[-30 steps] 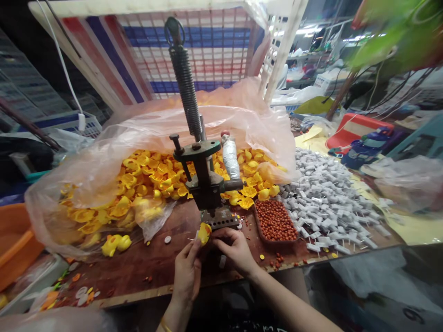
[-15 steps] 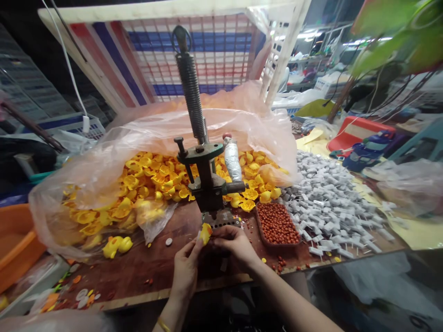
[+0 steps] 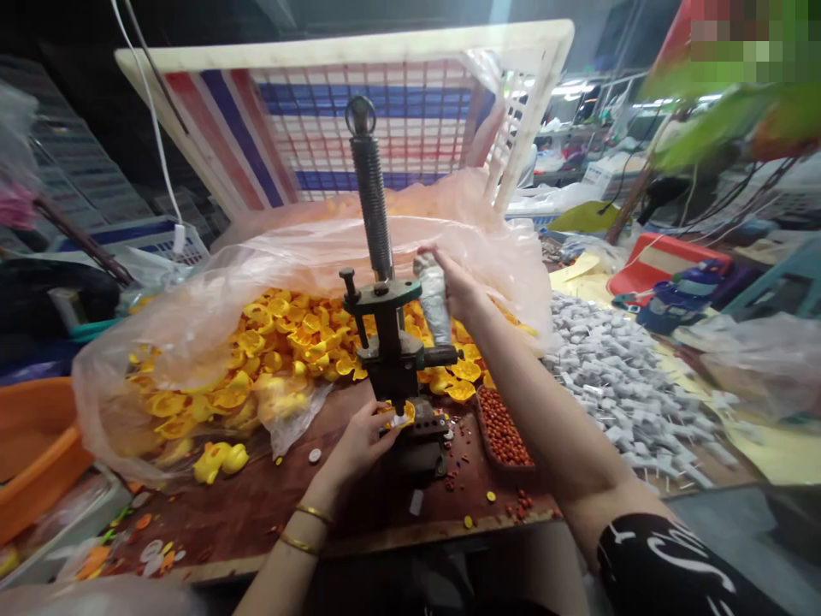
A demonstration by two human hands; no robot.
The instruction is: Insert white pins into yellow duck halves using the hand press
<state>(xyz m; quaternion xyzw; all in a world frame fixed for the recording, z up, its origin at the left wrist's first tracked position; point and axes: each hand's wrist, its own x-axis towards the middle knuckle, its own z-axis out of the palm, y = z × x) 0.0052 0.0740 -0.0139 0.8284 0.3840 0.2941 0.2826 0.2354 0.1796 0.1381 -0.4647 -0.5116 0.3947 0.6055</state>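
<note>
My left hand (image 3: 367, 438) pinches a small yellow plastic shell (image 3: 405, 416) under the ram of a hand press (image 3: 392, 342), with something white inside the shell. On the press's wrapped lever handle (image 3: 434, 299), my right hand (image 3: 457, 287) is closed, fingers partly hidden behind it. The press has a tall coil spring (image 3: 372, 197) on top and a dark base on the table. Behind it lies a heap of yellow plastic shells (image 3: 288, 334) in a clear plastic bag (image 3: 186, 308).
A tray of small red-brown beads (image 3: 504, 428) stands right of the press, partly behind my forearm. Farther right is a pile of grey parts with pins (image 3: 596, 385). Two yellow figures (image 3: 220, 460) and an orange basin (image 3: 38, 445) are at left. A white crate (image 3: 346, 56) leans behind.
My right hand has left the yellow shell and moved up to the press's lever handle. My left hand has brought the shell under the ram.
</note>
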